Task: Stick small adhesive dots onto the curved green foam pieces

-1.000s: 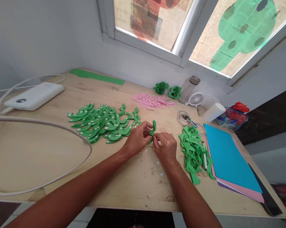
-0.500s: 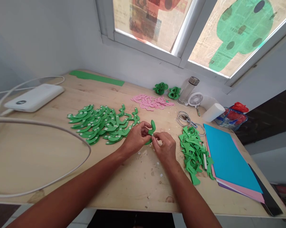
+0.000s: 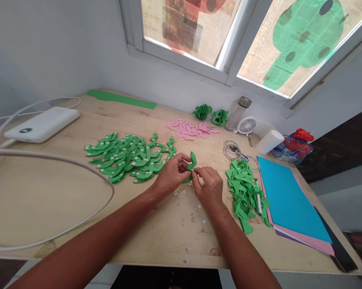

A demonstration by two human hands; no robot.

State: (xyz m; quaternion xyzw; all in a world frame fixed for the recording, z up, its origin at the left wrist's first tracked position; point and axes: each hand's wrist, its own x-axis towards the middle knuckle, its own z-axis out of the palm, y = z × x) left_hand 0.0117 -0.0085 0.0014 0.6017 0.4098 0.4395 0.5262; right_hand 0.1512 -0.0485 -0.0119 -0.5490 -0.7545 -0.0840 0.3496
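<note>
Two hands meet over the middle of the wooden surface (image 3: 157, 241) in the head view, a bit nearer its front edge than its back edge. Between them is a curvy green piece (image 3: 192, 161), lifted up, with one end pointing toward the back edge. The left hand (image 3: 172, 173) has its thumb and fingers closed on the piece. The right hand (image 3: 209, 184) has its thumb and finger almost together beside a tiny white square (image 3: 193, 170) on it. I can't tell if those fingertips hold the green piece or just touch it.

The piece looks like thick paper or thin foam, so it should be very light. It would likely bend easily and could crease or tear if squeezed hard. The white square may be sticky. A soft pinch on the wide, plain part looks best, away from the white bits.

More green pieces (image 3: 143, 156) with white squares lie toward the surface's left edge. Green scraps (image 3: 244, 192) lie toward its right edge.

The window paper (image 3: 303, 38) has printing, too small to read. The white box (image 3: 42, 125) near the back left corner has a dark oval mark, but I can't read any name.
</note>
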